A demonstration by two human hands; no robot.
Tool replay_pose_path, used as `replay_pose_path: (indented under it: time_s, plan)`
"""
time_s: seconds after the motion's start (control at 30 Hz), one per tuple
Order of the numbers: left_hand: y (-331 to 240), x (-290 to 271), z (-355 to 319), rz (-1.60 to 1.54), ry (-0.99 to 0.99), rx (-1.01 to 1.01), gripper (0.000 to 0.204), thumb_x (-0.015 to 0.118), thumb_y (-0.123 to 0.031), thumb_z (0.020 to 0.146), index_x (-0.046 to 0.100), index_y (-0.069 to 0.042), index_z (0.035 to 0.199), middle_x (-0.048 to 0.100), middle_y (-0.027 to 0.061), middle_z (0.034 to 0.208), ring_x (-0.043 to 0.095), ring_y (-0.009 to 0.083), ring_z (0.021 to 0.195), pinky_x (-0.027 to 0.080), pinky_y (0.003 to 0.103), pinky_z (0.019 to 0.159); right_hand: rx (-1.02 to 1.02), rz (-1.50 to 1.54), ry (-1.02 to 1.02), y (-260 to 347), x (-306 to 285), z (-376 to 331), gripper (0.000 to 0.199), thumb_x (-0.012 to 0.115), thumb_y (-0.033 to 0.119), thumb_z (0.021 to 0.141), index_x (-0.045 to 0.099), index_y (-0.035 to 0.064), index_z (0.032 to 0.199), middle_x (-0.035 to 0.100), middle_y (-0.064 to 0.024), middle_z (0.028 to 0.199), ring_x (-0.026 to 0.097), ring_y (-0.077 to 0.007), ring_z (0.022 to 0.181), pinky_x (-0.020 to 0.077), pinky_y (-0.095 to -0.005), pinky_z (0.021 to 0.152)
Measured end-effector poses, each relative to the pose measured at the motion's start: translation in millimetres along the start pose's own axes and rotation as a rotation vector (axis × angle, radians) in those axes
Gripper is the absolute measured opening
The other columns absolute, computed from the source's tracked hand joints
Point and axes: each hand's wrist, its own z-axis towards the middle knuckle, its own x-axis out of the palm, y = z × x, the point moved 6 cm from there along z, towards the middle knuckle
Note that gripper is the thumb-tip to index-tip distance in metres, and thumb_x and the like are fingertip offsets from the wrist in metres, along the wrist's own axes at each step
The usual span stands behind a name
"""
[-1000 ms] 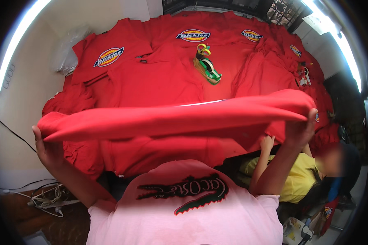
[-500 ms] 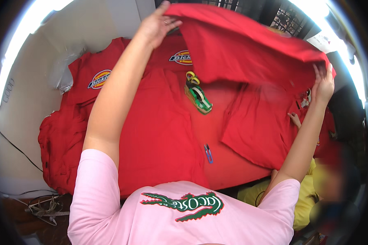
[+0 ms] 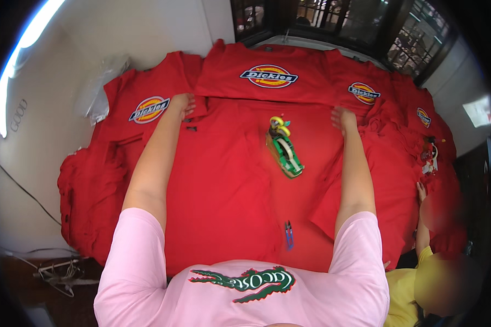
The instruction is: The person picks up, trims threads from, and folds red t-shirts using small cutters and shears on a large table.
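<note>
The middle red shirt [image 3: 268, 75] is spread along the table's [image 3: 305, 210] far edge — near its front corners, the left hand [image 3: 184, 103] and right hand [image 3: 342, 117] are held loosely open. Creases are best smoothed outward, evenly.

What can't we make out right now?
All in the head view:
Left hand: motion-blurred; whether its fingers grip the red cloth is unclear.
Right hand: same blur, same doubt.
Co-worker in yellow: head blurred, lower body cut off by the bottom edge.
Small items at right: too small to identify.
</note>
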Motion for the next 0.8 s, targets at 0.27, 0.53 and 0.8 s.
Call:
replay_pose_path:
  time_s: [0.27,0.53,0.8]
  plan:
    - [184,-190,-211,0.205,-0.238,0.319,0.019,0.063,-0.013,0.102,0.072,-0.004,0.115,0.073,0.0044,0.117,0.068,0.0163,0.109,0.052,0.03,0.092,-0.452,-0.056,-0.156,-37,36,-228,0.022,0.054,0.006,0.104,0.071,0.004,0.118,0.073,-0.0043,0.111,0.067,-0.0098,0.089,0.0492,-0.0222,0.071]
    - [324,-330,-413,0.67,-0.524,0.296,0.034,0.076,-0.014,0.093,0.068,-0.003,0.124,0.072,0.0166,0.118,0.07,0.0256,0.106,0.054,0.036,0.095,-0.297,-0.439,0.14,-134,125,-435,0.027,0.073,0.009,0.095,0.071,0.0027,0.121,0.071,-0.0073,0.109,0.062,-0.0127,0.089,0.0521,-0.0281,0.082]
    - [312,-328,-408,0.666,-0.518,0.306,0.042,0.082,-0.029,0.088,0.07,-0.007,0.121,0.071,0.0161,0.11,0.069,0.0309,0.1,0.056,0.041,0.088,-0.122,-1.175,0.001,-163,151,-505,0.043,0.079,0.026,0.09,0.058,0.0073,0.122,0.069,-0.016,0.101,0.068,-0.0319,0.09,0.0548,-0.0428,0.086]
